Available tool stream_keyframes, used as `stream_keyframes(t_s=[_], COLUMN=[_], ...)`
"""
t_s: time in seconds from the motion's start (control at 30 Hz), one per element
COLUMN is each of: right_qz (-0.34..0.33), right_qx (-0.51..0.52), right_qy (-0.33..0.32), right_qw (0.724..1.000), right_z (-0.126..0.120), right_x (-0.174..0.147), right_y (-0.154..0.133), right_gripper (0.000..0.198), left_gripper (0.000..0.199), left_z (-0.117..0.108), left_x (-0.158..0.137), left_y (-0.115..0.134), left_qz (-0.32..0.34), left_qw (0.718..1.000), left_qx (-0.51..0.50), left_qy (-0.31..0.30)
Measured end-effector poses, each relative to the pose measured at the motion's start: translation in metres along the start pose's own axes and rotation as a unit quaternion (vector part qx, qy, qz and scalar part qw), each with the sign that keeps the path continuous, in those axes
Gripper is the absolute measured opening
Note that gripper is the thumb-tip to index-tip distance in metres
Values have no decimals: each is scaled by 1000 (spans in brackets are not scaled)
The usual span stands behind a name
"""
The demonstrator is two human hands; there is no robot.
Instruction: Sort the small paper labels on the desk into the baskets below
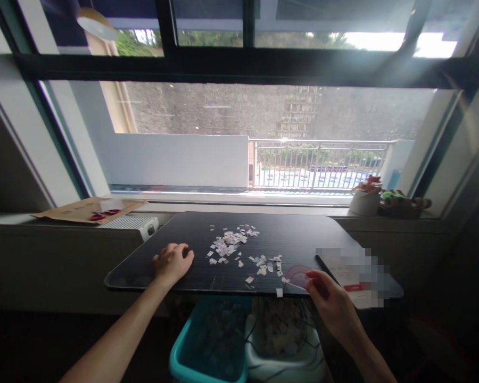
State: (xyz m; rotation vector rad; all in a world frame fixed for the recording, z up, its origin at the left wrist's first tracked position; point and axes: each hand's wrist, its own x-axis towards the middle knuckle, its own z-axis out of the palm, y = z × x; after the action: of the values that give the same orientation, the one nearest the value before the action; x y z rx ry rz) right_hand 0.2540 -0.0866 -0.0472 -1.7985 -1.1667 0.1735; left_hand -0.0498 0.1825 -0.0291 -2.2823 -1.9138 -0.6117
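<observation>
My right hand (331,298) pinches a pink-tinted clear protractor (297,275) at the table's front edge. The protractor lies low over the tabletop, beside a cluster of small white paper pieces (265,264). One paper piece (279,293) is right at the front edge, left of the protractor. Resting on the left part of the dark table (295,229), my left hand (173,261) has loosely bent fingers, somewhat apart, and no object shows in it. Between the hands, farther back, lies a larger heap of paper pieces (227,242).
Below the front edge stand a teal bin (178,354) and a pale bin (283,367), both with paper scraps in them. A dark pen (325,267) and a partly blurred sheet (353,274) lie at right. Red-handled scissors (98,216) rest on the sill; potted plants (365,201) stand opposite.
</observation>
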Motion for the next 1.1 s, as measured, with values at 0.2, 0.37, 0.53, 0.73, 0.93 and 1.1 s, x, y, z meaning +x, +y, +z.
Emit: stream_keyframes(t_s=[0.2, 0.37, 0.53, 0.73, 0.93, 1.1], right_qz=[-10, -12, -27, -16, -26, -20], right_qx=[-5, 20, 87, 187, 219, 209], right_qy=[23, 34, -63, -95, -101, -45], right_qw=[1000, 999, 994, 978, 970, 977], right_z=[-2, 7, 7, 7, 16, 16], right_x=[0, 6, 12, 25, 38, 37], right_y=[-3, 10, 4, -11, -12, -8], right_gripper=[26, 27, 22, 35, 38, 37], left_gripper=[32, 30, 33, 34, 31, 32], left_z=[-3, -2, 0, -1, -4, -7], left_x=[-7, -8, -12, -15, -17, -19], left_y=[12, 14, 24, 29, 30, 31], left_qz=[29, 24, -54, -67, -57, -55], left_qw=[998, 998, 998, 998, 998, 998], left_qx=[45, 48, 18, -17, -8, -9], left_qy=[22, 25, -13, -14, -3, -5])
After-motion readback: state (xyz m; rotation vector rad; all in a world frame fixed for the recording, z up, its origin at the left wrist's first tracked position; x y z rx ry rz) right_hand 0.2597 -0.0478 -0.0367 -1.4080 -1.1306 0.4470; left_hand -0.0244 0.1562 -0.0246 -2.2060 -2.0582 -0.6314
